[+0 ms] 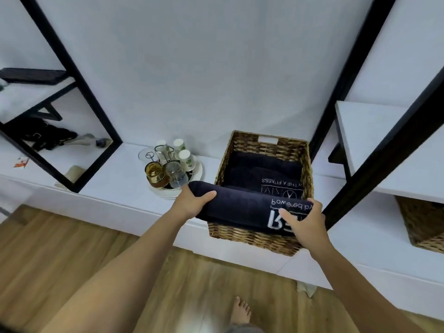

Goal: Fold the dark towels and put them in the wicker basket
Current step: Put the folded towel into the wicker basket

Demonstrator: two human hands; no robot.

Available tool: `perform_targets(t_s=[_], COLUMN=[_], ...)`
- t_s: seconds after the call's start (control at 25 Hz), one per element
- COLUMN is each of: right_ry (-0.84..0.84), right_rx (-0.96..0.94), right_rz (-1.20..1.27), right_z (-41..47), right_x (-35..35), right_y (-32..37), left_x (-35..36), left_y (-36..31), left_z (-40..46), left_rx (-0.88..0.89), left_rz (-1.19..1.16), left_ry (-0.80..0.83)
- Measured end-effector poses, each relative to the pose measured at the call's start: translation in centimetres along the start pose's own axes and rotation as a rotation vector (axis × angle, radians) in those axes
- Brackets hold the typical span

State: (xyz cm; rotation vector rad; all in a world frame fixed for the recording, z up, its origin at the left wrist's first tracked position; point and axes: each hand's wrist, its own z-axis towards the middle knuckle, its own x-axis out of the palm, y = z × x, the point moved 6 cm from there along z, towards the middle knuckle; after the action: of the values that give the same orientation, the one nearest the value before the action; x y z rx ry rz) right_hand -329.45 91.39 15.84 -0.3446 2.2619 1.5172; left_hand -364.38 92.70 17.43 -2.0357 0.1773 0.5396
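White low shelf against a pale wall, wood floor below. Rolled dark towel [242, 207] lies across the near rim of the wicker basket [263, 241], long axis left-right, left end overhanging. Left hand [192, 203] wraps that end, right hand [304, 224] clamps the lettered end; both closed on it. More folded towels [262, 171] already inside. Basket opening lies just beyond the fingers. Tray of cups [170, 169] sits near left.
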Motion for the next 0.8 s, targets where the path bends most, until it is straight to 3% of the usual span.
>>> perform_targets(t_s=[0.2, 0.48, 0.8], right_ry=[-0.037, 0.007, 0.102], right_rx=[0.095, 0.246, 0.331], right_rz=[-0.201, -0.448, -0.804], right_z=[2.3, 4.4, 6.3], right_x=[1.2, 2.2, 2.9], right_y=[-0.4, -1.4, -0.1], left_x=[2.1, 5.6, 8.1], left_y=[-2.9, -4.8, -5.0], left_z=[5.2, 8.1, 6.7], left_rx=[-0.019, 0.026, 0.029], left_rz=[0.27, 0.974, 1.215], left_ry=[0.108, 0.11, 0.176])
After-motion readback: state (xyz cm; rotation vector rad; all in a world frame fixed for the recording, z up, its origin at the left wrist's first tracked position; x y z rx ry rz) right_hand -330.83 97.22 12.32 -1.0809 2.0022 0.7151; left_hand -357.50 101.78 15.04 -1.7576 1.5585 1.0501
